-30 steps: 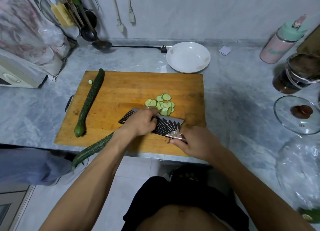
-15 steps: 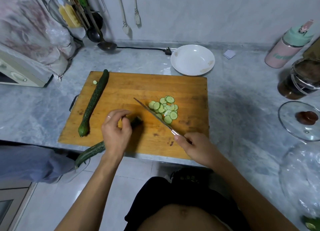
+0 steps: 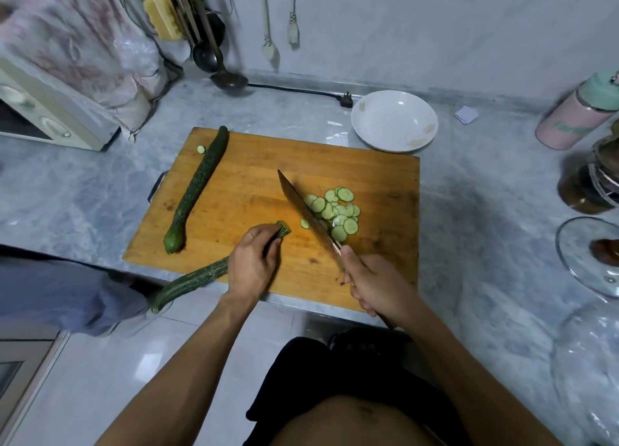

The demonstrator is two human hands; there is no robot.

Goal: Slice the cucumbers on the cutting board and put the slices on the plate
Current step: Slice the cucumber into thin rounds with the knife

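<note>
Both fists closed: left hand [image 3: 252, 267] on cucumber [image 3: 192, 282], right hand [image 3: 376, 283] on knife [image 3: 306, 212].

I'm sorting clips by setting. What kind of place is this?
Most likely a home kitchen: a stone counter with a wooden cutting board, ladles hung by the wall, a microwave-like appliance.

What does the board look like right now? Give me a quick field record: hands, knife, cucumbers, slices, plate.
left hand: gripping the partly cut cucumber, its tail overhanging the counter edge
right hand: holding the knife, blade angled between cut end and slices
whole cucumber: untouched, left side of the cutting board
slices: piled on the board, right of the blade
plate: behind the board, no slices in it
</note>
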